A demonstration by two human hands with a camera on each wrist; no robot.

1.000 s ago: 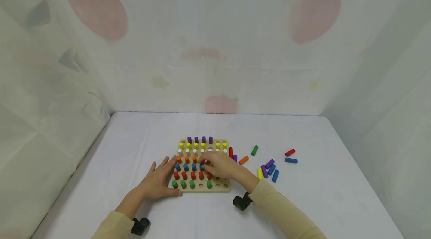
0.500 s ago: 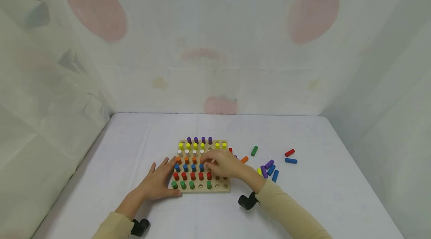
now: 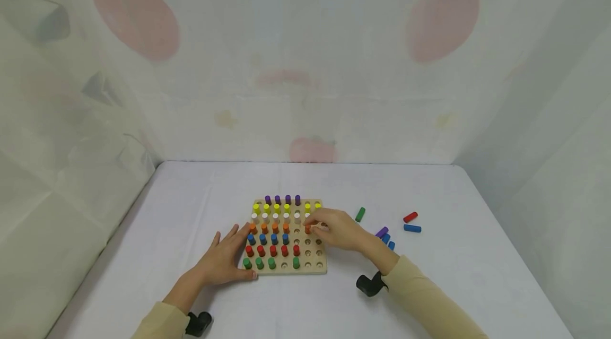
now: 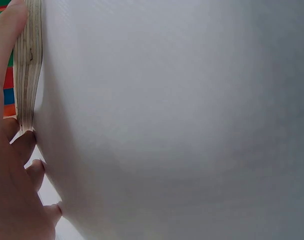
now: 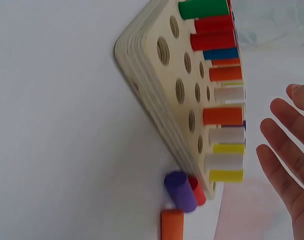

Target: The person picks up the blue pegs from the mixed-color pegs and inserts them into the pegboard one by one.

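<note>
A wooden pegboard [image 3: 312, 270] stands on the table, with rows of coloured pegs upright in its holes. My left hand [image 3: 224, 257] rests at its left side, fingers spread, the thumb by the front left corner. In the left wrist view the thumb [image 4: 9, 35] lies against the layered board edge. Over the board's right part is my right hand [image 3: 336, 228], its thumb and index finger right by an orange peg [image 3: 307, 229] in the sixth column. The right wrist view shows that orange peg [image 5: 223, 116] upright, with a small gap to my fingers [image 5: 287, 150].
Loose pegs lie right of the board: a green peg [image 3: 360, 215], a red peg [image 3: 410, 217], a blue peg [image 3: 412, 228] and a purple peg [image 3: 382, 232]. Close beside the board are another purple peg [image 5: 181, 192] and an orange one [image 5: 172, 225]. Curtains [image 3: 305, 63] surround the table.
My right hand has moved right, from over the fourth orange peg to the one in the sixth column. The fourth orange peg now shows fully. My left hand stays in place.
</note>
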